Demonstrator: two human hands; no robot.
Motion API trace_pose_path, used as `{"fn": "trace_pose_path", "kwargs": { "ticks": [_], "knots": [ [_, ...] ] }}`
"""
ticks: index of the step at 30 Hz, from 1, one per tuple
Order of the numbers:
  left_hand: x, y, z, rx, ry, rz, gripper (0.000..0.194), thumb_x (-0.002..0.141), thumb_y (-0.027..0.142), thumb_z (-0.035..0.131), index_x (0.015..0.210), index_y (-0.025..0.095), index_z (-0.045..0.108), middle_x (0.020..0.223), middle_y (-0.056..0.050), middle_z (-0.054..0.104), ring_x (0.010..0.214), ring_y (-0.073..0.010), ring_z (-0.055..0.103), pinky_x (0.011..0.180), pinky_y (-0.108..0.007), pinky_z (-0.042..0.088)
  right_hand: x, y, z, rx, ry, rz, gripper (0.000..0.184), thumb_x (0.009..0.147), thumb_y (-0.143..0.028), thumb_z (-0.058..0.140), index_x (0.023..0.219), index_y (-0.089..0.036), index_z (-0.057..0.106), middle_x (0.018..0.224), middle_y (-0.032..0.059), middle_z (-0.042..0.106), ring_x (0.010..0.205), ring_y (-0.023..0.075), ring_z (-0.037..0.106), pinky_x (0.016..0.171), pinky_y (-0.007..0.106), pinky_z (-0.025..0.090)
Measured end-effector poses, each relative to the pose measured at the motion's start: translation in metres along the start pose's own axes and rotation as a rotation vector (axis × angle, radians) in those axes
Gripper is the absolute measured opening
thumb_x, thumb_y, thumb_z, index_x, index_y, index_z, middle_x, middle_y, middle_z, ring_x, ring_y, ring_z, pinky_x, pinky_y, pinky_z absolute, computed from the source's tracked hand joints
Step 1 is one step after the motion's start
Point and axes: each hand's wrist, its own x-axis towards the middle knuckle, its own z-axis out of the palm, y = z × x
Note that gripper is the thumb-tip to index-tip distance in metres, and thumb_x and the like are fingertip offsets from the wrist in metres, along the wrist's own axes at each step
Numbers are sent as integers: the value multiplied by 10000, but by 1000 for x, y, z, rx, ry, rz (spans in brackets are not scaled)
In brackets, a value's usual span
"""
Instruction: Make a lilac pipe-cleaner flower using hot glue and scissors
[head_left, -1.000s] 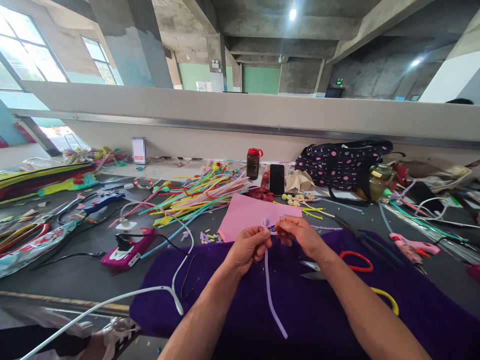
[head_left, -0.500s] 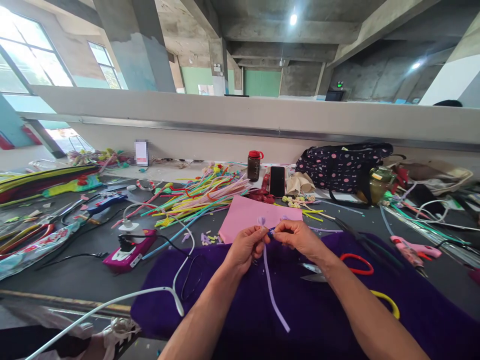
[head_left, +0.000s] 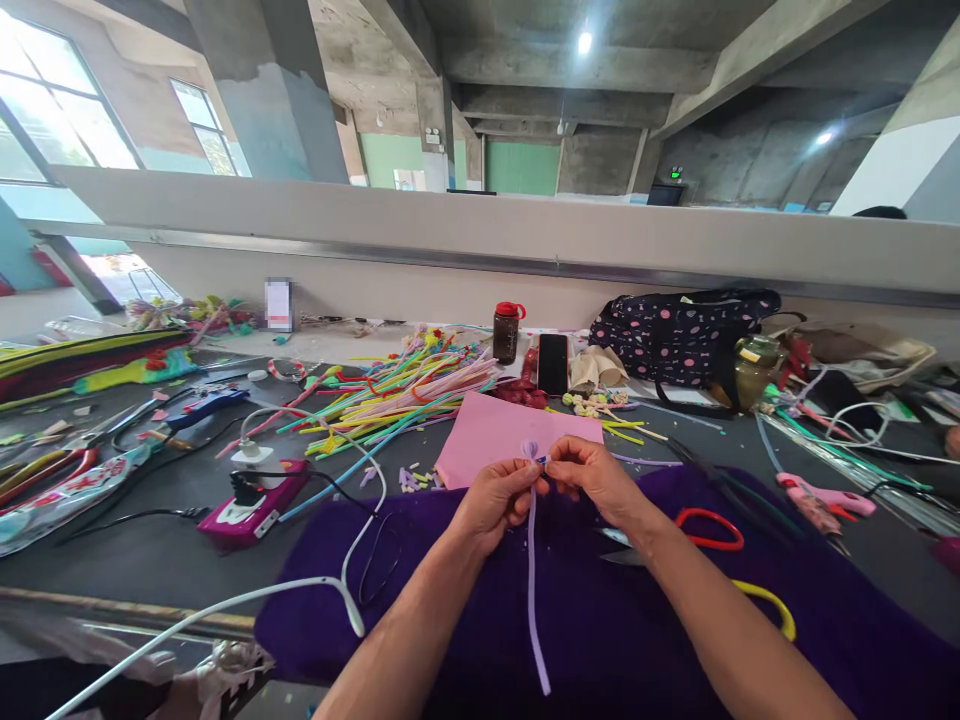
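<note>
Over the purple cloth (head_left: 600, 630), my left hand (head_left: 491, 505) pinches a lavender pipe cleaner (head_left: 534, 600) whose long tail hangs down towards me. Its looped, rounded top (head_left: 529, 450) rises above my fingertips. My right hand (head_left: 592, 480) is closed close beside it, fingertips pinched at a small dark blue piece (head_left: 541, 461) at the base of the loops; what that piece is, I cannot make out. Behind both hands lies a pink sheet (head_left: 480, 435). Scissors with a red handle (head_left: 709, 530) rest by my right forearm, their blades partly hidden.
Bundled coloured pipe cleaners (head_left: 420, 395) lie behind left, near a purple power strip (head_left: 255, 505) with a white cable. A red-lidded bottle (head_left: 506, 335), a phone (head_left: 553, 363) and a patterned bag (head_left: 667, 340) stand at the back. A pink glue gun (head_left: 821, 497) lies right.
The pipe cleaner's tail has swung left and hangs straighter. My right hand has shifted slightly closer to my left at the blue piece. The view has moved a little.
</note>
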Motion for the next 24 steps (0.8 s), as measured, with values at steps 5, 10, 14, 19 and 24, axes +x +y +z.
{"fn": "trace_pose_path", "kwargs": {
  "ticks": [5,10,14,19,24],
  "knots": [
    [-1,2,1,-14,18,31,239,683,330,661,705,108,574,630,-7,596,330,3,329,303,-149,186,3,11,7,123,54,14,195,663,-300,679,708,-174,537,518,-43,561,417,66,423,390,179,275],
    [-2,3,1,-12,34,35,254,669,342,668,685,112,561,617,-4,599,326,3,335,304,-147,193,3,18,14,245,84,30,228,670,-310,684,722,-186,499,507,-55,527,408,51,379,381,165,236],
    [-2,3,2,-45,17,36,236,671,318,668,679,116,546,616,-4,595,327,2,343,302,-144,194,3,20,17,280,65,58,227,673,-311,678,724,-183,498,509,-40,556,385,45,358,371,165,207],
    [-4,4,3,-81,13,26,198,689,285,645,667,132,521,599,3,596,321,-1,342,299,-140,190,2,18,16,264,45,61,161,699,-281,639,729,-177,519,503,-39,552,383,45,353,374,166,213],
    [-4,5,3,-82,21,-17,177,671,260,635,646,134,512,558,11,583,305,-5,327,288,-143,174,1,14,12,201,-22,56,102,704,-244,603,709,-166,536,540,-13,587,391,56,389,369,172,225]
  ]
}}
